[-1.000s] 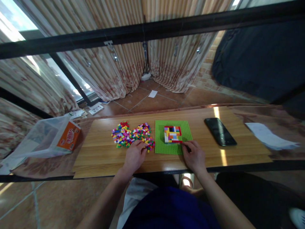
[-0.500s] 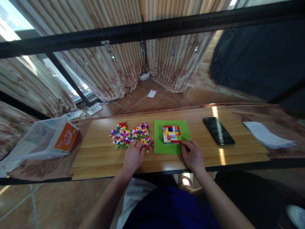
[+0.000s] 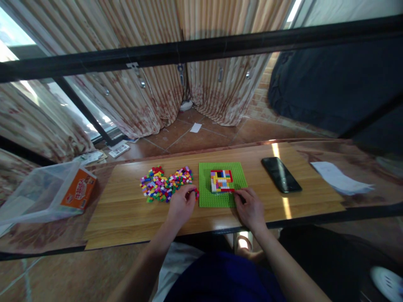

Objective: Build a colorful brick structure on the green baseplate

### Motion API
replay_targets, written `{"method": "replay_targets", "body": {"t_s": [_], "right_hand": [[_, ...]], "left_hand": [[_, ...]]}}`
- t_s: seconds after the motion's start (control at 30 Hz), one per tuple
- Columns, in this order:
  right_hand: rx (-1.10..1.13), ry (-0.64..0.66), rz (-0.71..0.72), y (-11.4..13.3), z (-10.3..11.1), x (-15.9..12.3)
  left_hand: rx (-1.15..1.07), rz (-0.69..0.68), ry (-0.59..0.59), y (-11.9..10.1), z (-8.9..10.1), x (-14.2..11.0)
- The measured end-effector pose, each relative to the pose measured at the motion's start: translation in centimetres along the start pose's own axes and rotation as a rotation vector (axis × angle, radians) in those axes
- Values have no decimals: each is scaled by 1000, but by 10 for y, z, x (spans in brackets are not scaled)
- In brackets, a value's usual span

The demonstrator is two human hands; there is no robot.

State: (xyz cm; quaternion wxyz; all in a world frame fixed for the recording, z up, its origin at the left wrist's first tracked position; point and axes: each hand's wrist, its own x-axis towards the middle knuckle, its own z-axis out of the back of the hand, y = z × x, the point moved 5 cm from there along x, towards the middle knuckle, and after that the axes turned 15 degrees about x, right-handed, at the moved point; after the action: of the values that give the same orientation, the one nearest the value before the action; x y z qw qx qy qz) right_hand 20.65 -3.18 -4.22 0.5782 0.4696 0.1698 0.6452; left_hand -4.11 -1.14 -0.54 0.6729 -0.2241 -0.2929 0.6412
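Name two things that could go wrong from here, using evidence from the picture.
The left hand is right by the loose bricks, so it might scatter some. The right hand is at the near right corner of the brick build, so a nudge could perhaps loosen a brick.

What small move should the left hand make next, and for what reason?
Perhaps the left hand should pick up one of the loose red bricks: it is right beside them, while the right hand is at the near right corner of the brick build on the green baseplate.
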Motion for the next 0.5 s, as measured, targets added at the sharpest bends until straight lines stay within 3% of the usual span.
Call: {"method": "replay_targets", "body": {"t_s": [0.27,0.37,0.5], "right_hand": [[10,3,3,3,0,1],[11,7,3,3,0,1],[6,-12,1,1,0,1]], "left_hand": [[-713,427,203,1,-19,-7],[-861,497,228,-3,-17,-9],[-864,481,259,-6,-14,-8]]}}
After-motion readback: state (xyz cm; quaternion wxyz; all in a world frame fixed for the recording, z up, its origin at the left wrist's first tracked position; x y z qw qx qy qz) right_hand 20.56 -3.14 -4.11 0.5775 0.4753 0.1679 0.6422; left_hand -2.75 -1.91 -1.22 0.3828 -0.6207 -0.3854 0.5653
